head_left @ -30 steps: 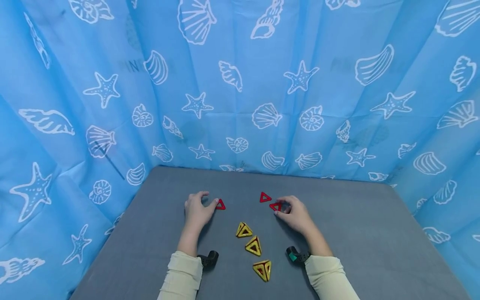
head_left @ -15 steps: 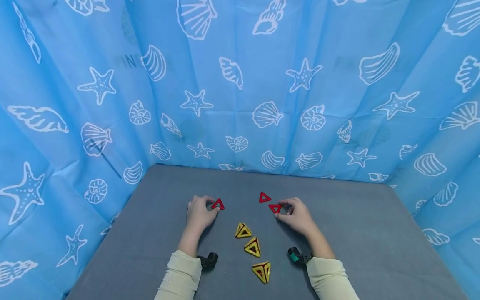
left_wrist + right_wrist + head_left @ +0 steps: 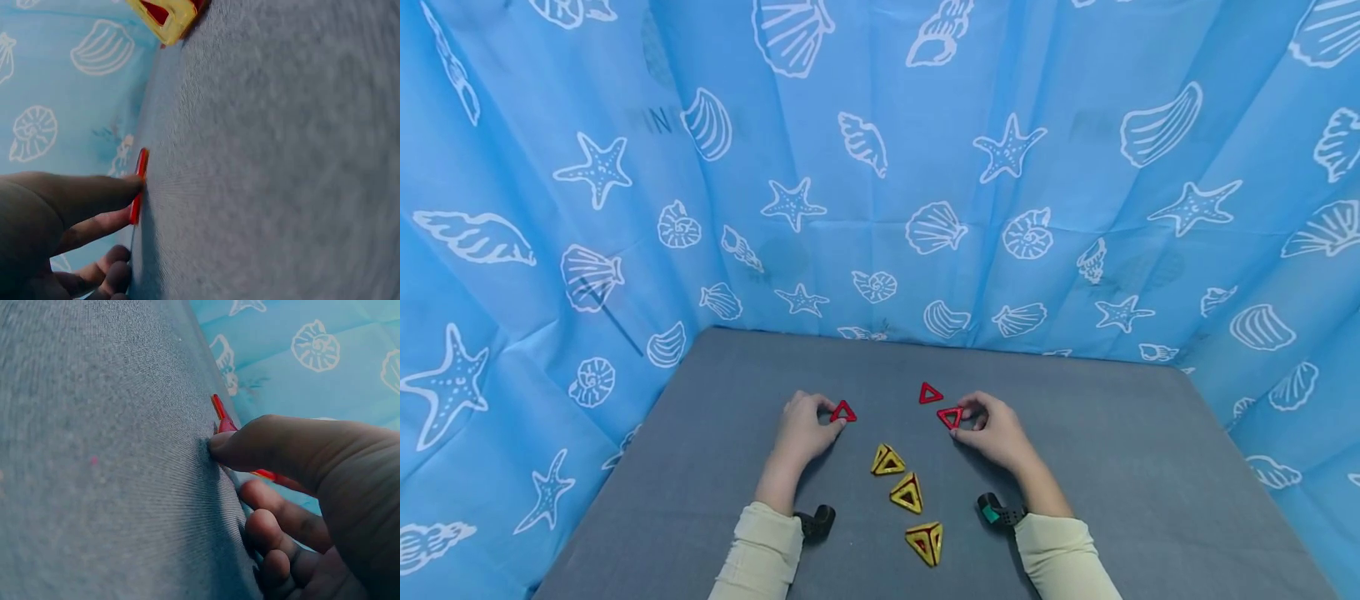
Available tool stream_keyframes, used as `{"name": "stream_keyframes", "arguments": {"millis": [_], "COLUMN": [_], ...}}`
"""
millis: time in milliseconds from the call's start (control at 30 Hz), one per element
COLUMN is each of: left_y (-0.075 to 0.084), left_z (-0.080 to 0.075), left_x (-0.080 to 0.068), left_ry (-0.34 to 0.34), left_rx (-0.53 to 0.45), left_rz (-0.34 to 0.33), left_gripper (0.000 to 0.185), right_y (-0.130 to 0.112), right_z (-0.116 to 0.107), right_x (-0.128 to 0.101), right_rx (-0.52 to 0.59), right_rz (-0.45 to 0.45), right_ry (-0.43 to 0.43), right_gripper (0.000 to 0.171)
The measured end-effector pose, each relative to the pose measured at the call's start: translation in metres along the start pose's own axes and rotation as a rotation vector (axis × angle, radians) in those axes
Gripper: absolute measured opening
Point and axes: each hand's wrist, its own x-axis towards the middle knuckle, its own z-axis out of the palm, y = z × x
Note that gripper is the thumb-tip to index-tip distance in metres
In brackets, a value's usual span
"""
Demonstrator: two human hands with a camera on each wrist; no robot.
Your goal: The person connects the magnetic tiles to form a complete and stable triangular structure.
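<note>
Left hand (image 3: 801, 433) pinches a red triangle (image 3: 843, 412) at frame centre; right hand (image 3: 996, 433) pinches another red triangle (image 3: 950, 417); both triangles lie on the grey table (image 3: 1120, 467).

L hand (image 3: 56, 219) fingers touch red triangle (image 3: 139, 184).

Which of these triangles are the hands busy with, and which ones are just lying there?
In use:
left red triangle, pinched by left hand
right red triangle, pinched by right hand

Lying about:
third red triangle
three yellow pyramids
grey table
</note>
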Motion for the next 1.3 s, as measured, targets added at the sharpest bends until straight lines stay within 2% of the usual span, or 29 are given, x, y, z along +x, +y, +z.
{"name": "stream_keyframes", "arguments": {"millis": [333,567,1033,1300], "left_y": [0.01,0.016,0.024,0.027], "left_z": [0.001,0.002,0.008,0.012], "left_x": [-0.004,-0.006,-0.011,-0.012], "left_ry": [-0.106,-0.176,-0.227,-0.239], "left_rx": [-0.011,-0.085,-0.107,-0.117], "left_rz": [0.069,0.056,0.112,0.11], "left_gripper": [0.023,0.021,0.021,0.021], "right_y": [-0.001,-0.004,-0.031,-0.041], "right_z": [0.004,0.005,0.028,0.045], "right_x": [0.0,0.002,0.012,0.022], "right_rx": [0.077,0.088,0.13,0.137], "right_rz": [-0.05,-0.093,-0.185,-0.212], "right_ry": [-0.024,-0.022,-0.104,-0.144], "right_gripper": [0.033,0.023,0.024,0.022]}}
